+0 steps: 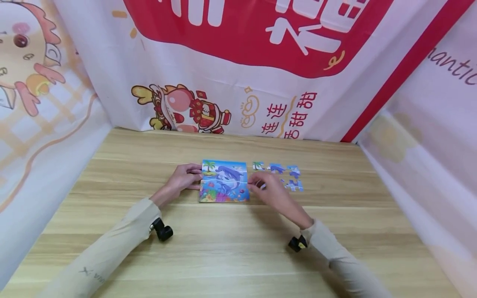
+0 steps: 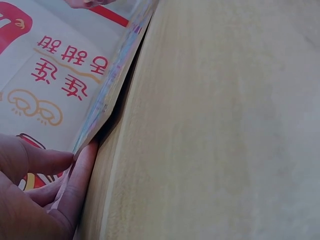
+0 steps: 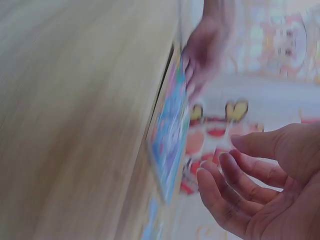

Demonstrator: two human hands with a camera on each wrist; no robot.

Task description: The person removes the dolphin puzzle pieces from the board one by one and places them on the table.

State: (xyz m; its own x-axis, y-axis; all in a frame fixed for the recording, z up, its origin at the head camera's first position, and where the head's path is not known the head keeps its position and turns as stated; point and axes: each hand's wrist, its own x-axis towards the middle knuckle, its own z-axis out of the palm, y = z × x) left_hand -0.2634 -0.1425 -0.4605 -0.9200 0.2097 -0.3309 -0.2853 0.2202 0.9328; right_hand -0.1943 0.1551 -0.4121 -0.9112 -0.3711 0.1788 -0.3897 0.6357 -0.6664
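Note:
A flat, square dolphin jigsaw puzzle (image 1: 225,182) lies at the middle of the wooden table, showing dolphins, a palm and coral. My left hand (image 1: 182,178) pinches its left edge, thumb above and a finger under the board, as the left wrist view shows; there the board's edge (image 2: 111,95) is slightly raised off the wood. By the puzzle's right edge is my right hand (image 1: 269,188), its fingers loosely bent. In the right wrist view these fingers (image 3: 235,195) stand apart from the board with nothing between them.
Several loose puzzle pieces (image 1: 294,171) with dolphin and palm parts lie right of the board, some hidden behind my right hand. Printed cloth (image 1: 223,54) hangs along the table's back, and more cloth encloses both sides. Each sleeve carries a small black device (image 1: 162,230) at the wrist.

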